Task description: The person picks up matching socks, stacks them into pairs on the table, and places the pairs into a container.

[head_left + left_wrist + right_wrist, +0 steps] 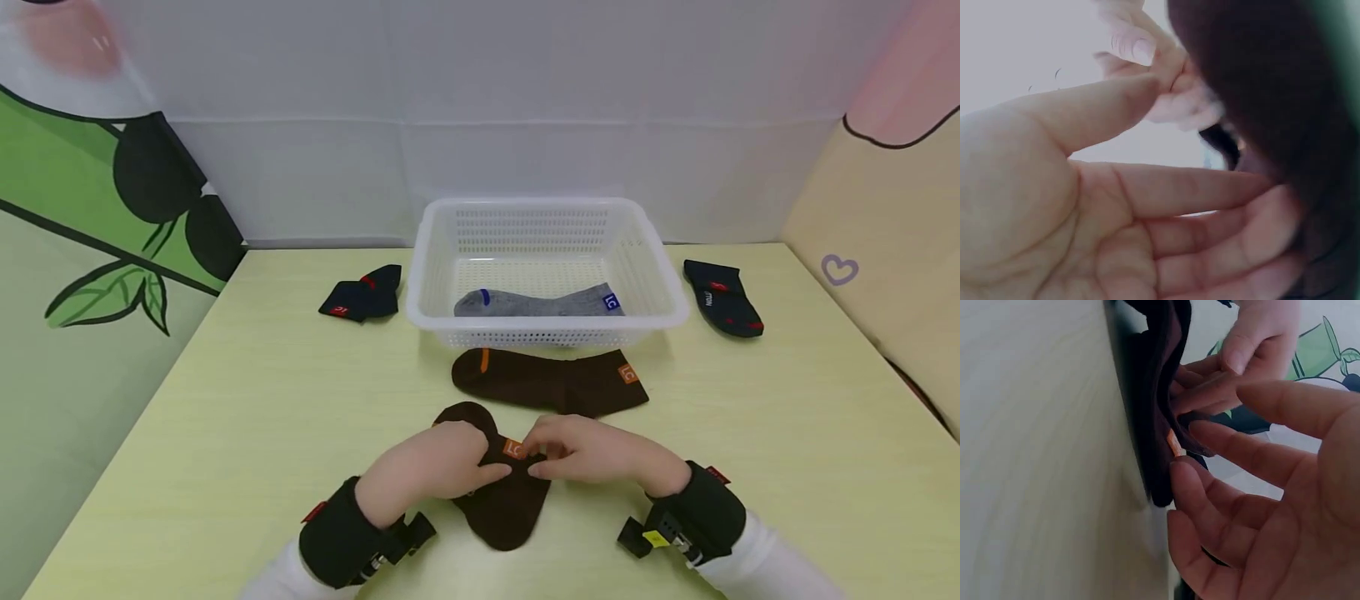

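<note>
A folded brown sock (pixel 506 508) with an orange label lies on the table in front of the person, one part doubled over another. My left hand (pixel 442 458) lies over its left side; in the left wrist view the fingers (pixel 1197 190) stretch against the dark fabric and the thumb stands away. From the right, my right hand (pixel 592 450) touches the sock near the label, fingers (pixel 1188 487) slightly bent and thumb apart. A second brown sock (pixel 540 379) lies flat just beyond, its toe to the left.
A white plastic basket (pixel 547 323) stands at the back with a grey sock (pixel 536 304) inside. To its left lies a folded dark sock (pixel 363 293), and to its right another dark sock (pixel 723 300). A wall closes off the back of the table.
</note>
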The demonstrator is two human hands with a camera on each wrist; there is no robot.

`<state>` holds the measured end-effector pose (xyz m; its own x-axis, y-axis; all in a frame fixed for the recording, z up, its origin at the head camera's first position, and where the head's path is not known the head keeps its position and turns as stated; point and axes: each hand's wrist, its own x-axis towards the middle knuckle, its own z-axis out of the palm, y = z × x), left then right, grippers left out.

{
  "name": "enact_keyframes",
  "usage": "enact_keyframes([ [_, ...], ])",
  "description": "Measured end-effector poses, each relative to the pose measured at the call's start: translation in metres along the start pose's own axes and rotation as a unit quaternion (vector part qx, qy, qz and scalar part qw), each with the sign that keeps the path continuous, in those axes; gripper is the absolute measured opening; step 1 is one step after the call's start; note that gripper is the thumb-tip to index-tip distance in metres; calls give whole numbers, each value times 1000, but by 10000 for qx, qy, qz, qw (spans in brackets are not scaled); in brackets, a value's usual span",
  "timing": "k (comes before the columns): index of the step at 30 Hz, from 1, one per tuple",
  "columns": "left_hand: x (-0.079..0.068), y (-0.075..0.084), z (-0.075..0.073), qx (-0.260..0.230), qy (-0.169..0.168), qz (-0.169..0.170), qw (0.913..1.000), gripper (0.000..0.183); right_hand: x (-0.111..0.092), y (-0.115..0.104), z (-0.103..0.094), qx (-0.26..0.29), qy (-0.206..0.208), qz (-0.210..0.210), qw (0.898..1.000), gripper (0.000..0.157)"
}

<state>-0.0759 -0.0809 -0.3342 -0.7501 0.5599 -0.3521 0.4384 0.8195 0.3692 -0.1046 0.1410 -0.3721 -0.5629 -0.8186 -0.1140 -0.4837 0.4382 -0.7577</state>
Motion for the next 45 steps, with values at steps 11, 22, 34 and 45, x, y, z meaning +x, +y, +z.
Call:
enact_keyframes([
  [11,7,-1,4,140,266,171,9994,37,4,0,5,-553,-189,-89,9982,33],
  [22,9,-4,7,337,562,70,9978,17,4,-3,8,-776,-167,229,9966,42],
  [34,3,-8,-3,380,995,-84,9943,33,4,-3,12,-1508,-10,455,9875,41],
  [45,-19,0,-24,368,1093,-273,9929,38,-6,-9,-4,-1595,100,1265,9790,38],
])
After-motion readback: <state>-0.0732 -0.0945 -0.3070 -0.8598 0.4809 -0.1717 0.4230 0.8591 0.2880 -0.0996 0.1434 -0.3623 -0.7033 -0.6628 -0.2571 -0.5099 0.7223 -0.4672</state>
